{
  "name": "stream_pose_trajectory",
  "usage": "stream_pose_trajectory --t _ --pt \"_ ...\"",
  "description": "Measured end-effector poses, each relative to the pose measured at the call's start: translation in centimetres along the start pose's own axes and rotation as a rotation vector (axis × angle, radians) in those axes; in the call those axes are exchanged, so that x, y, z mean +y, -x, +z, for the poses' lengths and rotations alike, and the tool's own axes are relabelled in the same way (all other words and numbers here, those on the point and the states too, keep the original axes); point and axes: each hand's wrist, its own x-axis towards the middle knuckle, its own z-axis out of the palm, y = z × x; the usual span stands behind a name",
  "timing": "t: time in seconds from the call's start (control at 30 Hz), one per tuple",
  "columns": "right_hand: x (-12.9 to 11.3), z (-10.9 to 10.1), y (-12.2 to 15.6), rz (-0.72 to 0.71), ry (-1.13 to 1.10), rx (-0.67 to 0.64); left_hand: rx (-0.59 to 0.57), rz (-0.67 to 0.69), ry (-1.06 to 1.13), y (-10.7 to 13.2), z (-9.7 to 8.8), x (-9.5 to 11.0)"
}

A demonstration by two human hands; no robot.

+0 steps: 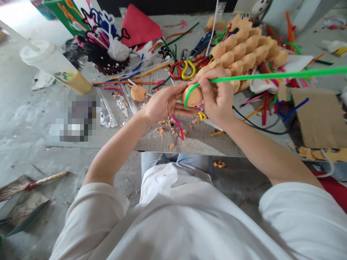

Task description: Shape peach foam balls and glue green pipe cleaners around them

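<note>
Over the near part of the cluttered table, the left hand holds a tan rounded piece; the right hand, just beside it, pinches a green fuzzy stem, which curves across the piece

**Bright green fuzzy pipe cleaner runs out of view**

Its far end lies beyond the right edge. My right grip hides part of its length; my left grip covers one side of the rounded tan cup-shaped piece. A small pink thing beside it is mostly covered, and I cannot tell what it is. The dark rectangular thing on the grey counter is blurred into blocks. The top edge crops the green printed box.
</note>
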Motion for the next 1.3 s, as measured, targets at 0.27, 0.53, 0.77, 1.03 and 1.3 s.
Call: stream_pose_trajectory --t 0.27,0.53,0.77,1.03,1.3 --pt "-0.4 0.6 0.8 0.010 0.077 0.076 0.055 -0.063 0.021 0.3 0.6 0.0" --pt "-1.7 0.1 0.5 0.025 0.136 0.213 0.352 0.126 -0.158 -0.4 -0.5 -0.5" --pt "-0.6 -0.6 0.3 -0.079 0.013 0.228 0.313 0.099 -0.200 0.1 -0.9 -0.3" --pt "-0.3 -0.8 0.7 -0.292 0.009 -0.097 -0.150 0.046 -0.100 1.0 -0.7 0.2" --pt "0.1 -0.5 0.7 -0.291 0.006 -0.179 -0.189 0.092 -0.196 1.1 -1.0 0.4"
